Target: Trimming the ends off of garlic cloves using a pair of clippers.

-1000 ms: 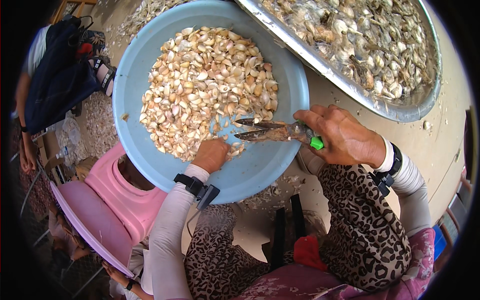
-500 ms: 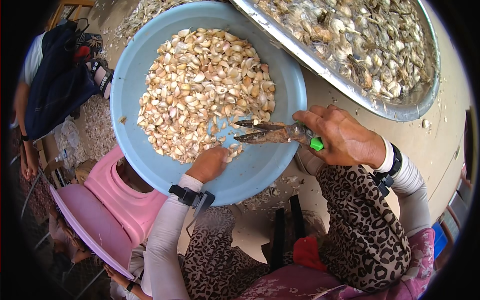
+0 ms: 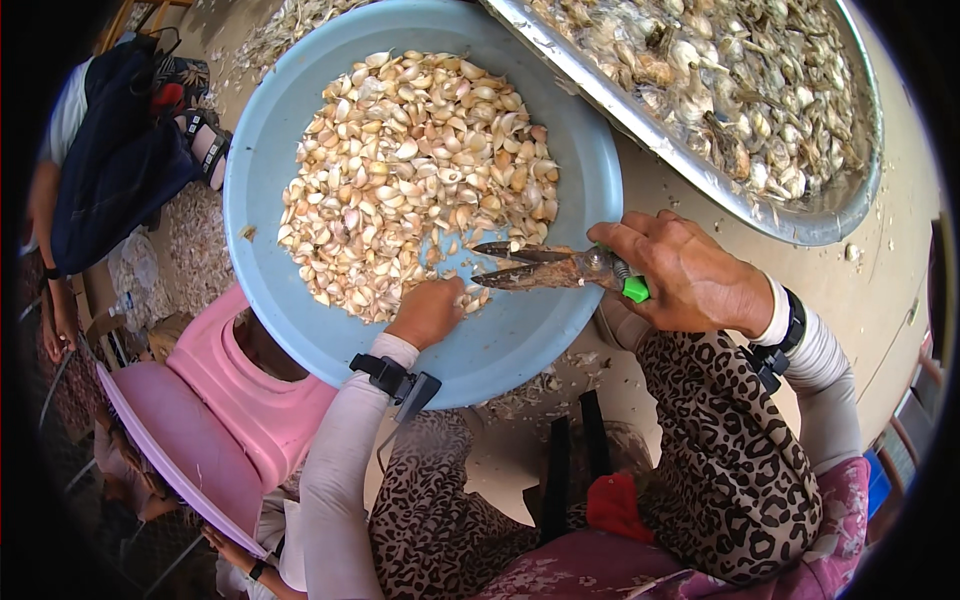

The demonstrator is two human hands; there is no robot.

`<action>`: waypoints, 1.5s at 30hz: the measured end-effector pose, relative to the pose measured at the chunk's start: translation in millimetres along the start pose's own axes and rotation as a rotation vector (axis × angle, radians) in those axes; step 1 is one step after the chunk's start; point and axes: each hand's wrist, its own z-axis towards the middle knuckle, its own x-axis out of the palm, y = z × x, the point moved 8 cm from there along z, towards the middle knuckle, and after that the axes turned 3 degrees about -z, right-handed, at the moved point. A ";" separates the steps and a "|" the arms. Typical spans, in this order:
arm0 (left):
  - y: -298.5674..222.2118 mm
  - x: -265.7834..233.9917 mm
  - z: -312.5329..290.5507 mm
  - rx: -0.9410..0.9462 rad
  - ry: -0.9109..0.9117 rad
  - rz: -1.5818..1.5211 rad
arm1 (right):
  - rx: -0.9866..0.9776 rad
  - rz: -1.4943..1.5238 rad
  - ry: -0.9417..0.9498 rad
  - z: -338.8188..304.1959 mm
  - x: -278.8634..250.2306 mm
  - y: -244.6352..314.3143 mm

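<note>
Garlic cloves (image 3: 420, 165) lie heaped in a blue plastic basin (image 3: 262, 130) in front of me. My right hand (image 3: 685, 270) is wrapped round a pair of pruning shears (image 3: 545, 270) with a green-tipped handle. Their dirty blades stand apart over the right side of the basin, pointing left at the edge of the heap. My left hand (image 3: 430, 312) is closed at the near edge of the cloves, just below the blade tips. Its fingertips are turned away, so what they hold, if anything, is hidden.
A large metal pan (image 3: 640, 135) of unpeeled garlic (image 3: 720, 90) stands at the far right, against the basin. To the left are a pink plastic stool (image 3: 245, 375) and a lilac tub (image 3: 185, 445). Other people (image 3: 120, 165) sit at the left; peelings litter the floor.
My left hand has shifted slightly right and up, closer to the blade tips. The basin has moved a little to the right in the picture. The shears stay nearly in place, blades still apart.
</note>
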 end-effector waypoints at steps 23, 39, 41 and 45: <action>-89.0 -55.6 -34.6 0.095 0.192 -1.939 | -0.074 -0.211 -0.053 -5.6 4.4 -0.2; -110.6 -54.4 -36.2 -0.065 0.078 -1.918 | -0.111 -0.297 0.027 -3.6 11.5 3.8; -111.9 -54.7 -36.7 -0.094 0.039 -1.891 | -0.110 -0.280 0.027 -3.9 11.4 3.9; -112.0 -54.6 -36.6 -0.137 -0.004 -1.859 | -0.095 -0.248 0.038 -4.6 11.9 3.2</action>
